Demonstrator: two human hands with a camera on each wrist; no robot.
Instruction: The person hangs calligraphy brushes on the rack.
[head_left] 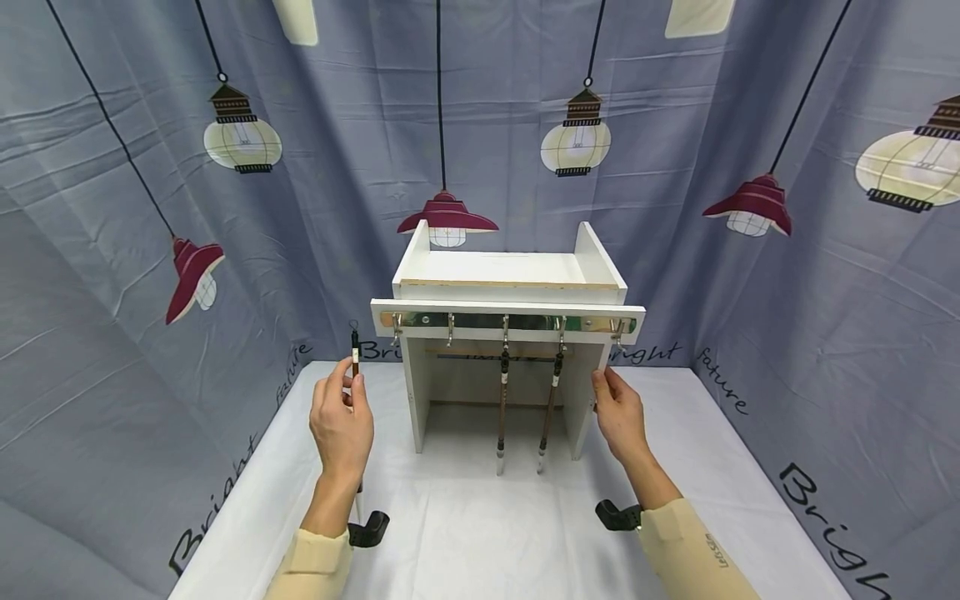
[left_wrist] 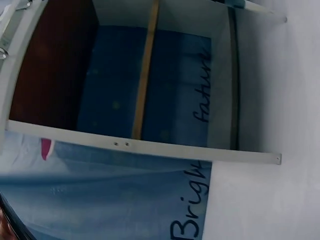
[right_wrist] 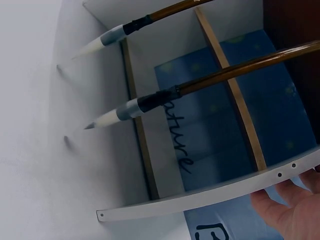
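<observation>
My left hand [head_left: 342, 421] holds a calligraphy brush [head_left: 356, 343] upright, left of a white wooden rack [head_left: 507, 292]. The brush's dark upper end and thin hanging loop show above my fingers; the hand hides much of its shaft. In the left wrist view only a dark strip and a bit of finger show at the lower left corner. My right hand [head_left: 621, 417] touches the outside of the rack's right side panel [right_wrist: 200, 201] with its fingertips [right_wrist: 267, 205]. Two brown-handled brushes, one left [head_left: 503, 404] and one right [head_left: 553, 400], hang tip down from the rack's hooks.
A metal hook rail [head_left: 472, 321] with several hooks runs across the rack's front, above the white table [head_left: 465, 533]. Blue-grey curtains [head_left: 495, 100] printed with lamps surround the table. Black wrist mounts are worn at the left wrist [head_left: 369, 530] and right wrist [head_left: 618, 516].
</observation>
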